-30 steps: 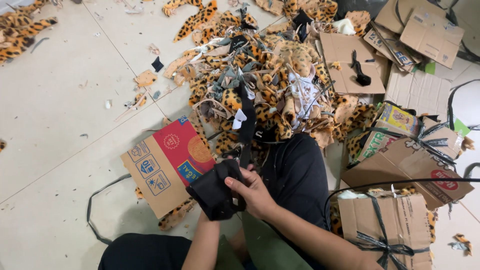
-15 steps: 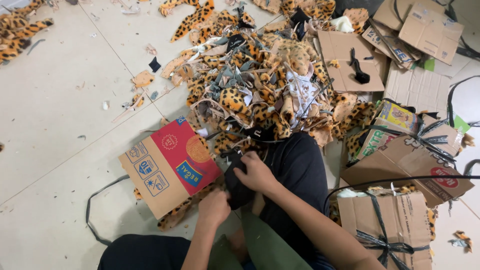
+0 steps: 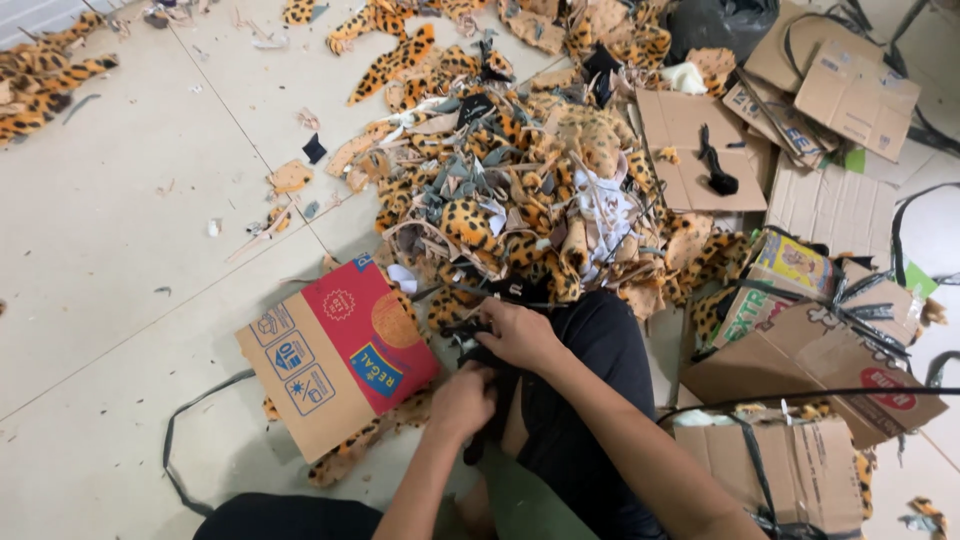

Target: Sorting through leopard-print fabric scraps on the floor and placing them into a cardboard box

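My left hand and my right hand are close together over my lap, both closed on a piece of black fabric bunched between them. The cloth lies against my black trouser leg. Just beyond my hands rises a big heap of leopard-print fabric scraps, mixed with grey and white bits. A flattened cardboard box with a red printed panel lies on the floor right beside my left hand.
Torn cardboard boxes and flat cardboard sheets crowd the right side, bound with black straps. A black strap loops on the tiled floor at the left. More leopard-print pieces lie at the far left.
The black fabric was held up spread in both hands; it has since been drawn down and bunched between my hands at my lap. The view has shifted slightly.
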